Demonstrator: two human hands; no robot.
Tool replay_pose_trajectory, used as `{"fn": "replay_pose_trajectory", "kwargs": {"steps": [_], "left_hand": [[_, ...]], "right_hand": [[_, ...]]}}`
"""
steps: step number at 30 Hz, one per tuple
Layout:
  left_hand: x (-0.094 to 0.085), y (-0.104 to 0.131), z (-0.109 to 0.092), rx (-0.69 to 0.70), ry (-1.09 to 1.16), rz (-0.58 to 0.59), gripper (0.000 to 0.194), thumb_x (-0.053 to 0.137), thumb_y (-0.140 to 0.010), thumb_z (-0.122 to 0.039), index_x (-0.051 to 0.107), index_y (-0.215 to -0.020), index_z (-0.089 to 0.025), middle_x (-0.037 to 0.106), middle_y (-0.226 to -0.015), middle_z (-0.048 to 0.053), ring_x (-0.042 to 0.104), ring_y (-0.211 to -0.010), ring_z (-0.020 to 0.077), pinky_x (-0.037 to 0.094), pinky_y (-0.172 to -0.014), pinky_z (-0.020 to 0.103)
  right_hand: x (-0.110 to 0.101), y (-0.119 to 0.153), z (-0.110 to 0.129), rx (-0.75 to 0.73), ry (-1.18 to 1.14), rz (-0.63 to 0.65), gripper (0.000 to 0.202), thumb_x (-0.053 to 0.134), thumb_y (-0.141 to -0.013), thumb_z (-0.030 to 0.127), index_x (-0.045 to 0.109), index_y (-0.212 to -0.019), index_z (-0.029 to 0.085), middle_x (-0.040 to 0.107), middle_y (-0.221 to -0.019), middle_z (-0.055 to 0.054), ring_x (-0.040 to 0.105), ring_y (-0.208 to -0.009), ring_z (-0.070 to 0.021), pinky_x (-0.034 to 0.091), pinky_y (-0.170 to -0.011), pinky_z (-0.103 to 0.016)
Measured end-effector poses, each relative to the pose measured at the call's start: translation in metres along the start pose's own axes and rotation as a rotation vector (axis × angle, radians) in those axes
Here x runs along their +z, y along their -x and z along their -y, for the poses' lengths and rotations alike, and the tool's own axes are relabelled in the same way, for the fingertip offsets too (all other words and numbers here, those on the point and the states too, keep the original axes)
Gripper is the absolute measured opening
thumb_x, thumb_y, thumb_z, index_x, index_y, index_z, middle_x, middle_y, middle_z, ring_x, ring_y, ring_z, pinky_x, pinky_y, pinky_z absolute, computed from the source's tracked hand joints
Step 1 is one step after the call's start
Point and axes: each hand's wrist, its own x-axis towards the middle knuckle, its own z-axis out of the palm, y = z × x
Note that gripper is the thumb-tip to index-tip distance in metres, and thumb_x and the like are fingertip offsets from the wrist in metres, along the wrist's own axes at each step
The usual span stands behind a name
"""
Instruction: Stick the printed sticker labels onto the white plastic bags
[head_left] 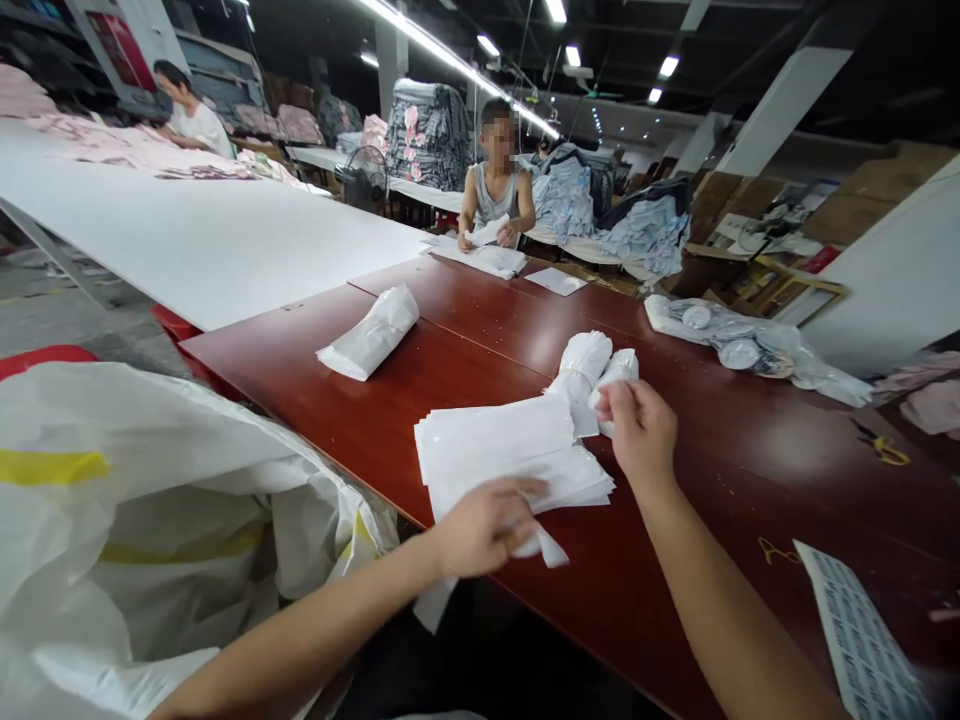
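Observation:
My left hand [491, 525] is over the near edge of a fanned stack of thin white sheets [495, 435] on the dark red table [690, 590]. Its fingers curl around a white strip [551, 548] that hangs below them, slightly blurred. My right hand [641, 425] is pinched at the right of the stack, beside two white bundles [581, 365]; what lies between its fingertips is too small to name. A rolled white bundle [371, 335] lies apart at the table's left.
A large white sack [172, 440] fills the lower left. Yellow scissors [889, 450], a printed label sheet [862, 630] and a plastic-wrapped bundle [757, 345] lie at the right. Across the table, a person [495, 195] handles white sheets. Another person [195, 125] is beside the white table [202, 230].

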Motion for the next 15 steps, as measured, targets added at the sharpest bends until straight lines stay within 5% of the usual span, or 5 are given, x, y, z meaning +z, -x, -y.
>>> {"fn": "replay_pose_trajectory", "kwargs": {"steps": [2,5,12,15], "left_hand": [[-0.016,-0.002,0.019,-0.194,-0.045,-0.028,0.031,0.051,-0.102,-0.034,0.068,-0.083,-0.017,0.065,-0.138,0.013,0.065,-0.122,0.0238,0.053,-0.103,0.037],[-0.023,-0.006,0.04,-0.282,-0.019,0.025,0.032,0.055,-0.1,-0.038,0.07,-0.082,-0.017,0.066,-0.137,0.011,0.065,-0.121,0.0252,0.051,-0.104,0.039],[-0.001,-0.001,0.016,-0.47,0.6,-0.025,0.042,0.063,-0.094,-0.055,0.062,-0.086,-0.014,0.075,-0.103,0.01,0.071,-0.085,0.0195,0.055,-0.073,0.031],[-0.019,0.017,0.007,-0.494,0.792,-0.043,0.039,0.073,-0.086,-0.049,0.056,-0.101,-0.018,0.074,-0.091,0.006,0.071,-0.071,0.0173,0.053,-0.06,0.027]], "right_hand": [[-0.012,0.018,-0.029,0.09,0.018,0.104,0.043,0.048,-0.1,0.054,0.075,-0.095,0.021,0.077,-0.09,-0.006,0.072,-0.084,-0.024,0.056,-0.079,-0.036],[-0.006,0.058,-0.062,0.075,-0.009,0.332,0.038,0.055,-0.098,0.054,0.077,-0.104,0.023,0.076,-0.114,-0.008,0.07,-0.109,-0.0276,0.057,-0.093,-0.043],[-0.015,0.12,-0.074,0.142,-0.047,0.237,0.037,0.056,-0.096,0.054,0.075,-0.108,0.025,0.071,-0.123,-0.009,0.063,-0.12,-0.0306,0.049,-0.108,-0.054],[-0.024,0.129,-0.108,0.16,-0.096,0.229,0.029,0.056,-0.097,0.051,0.073,-0.115,0.034,0.069,-0.129,-0.008,0.062,-0.124,-0.0308,0.044,-0.111,-0.053]]}}
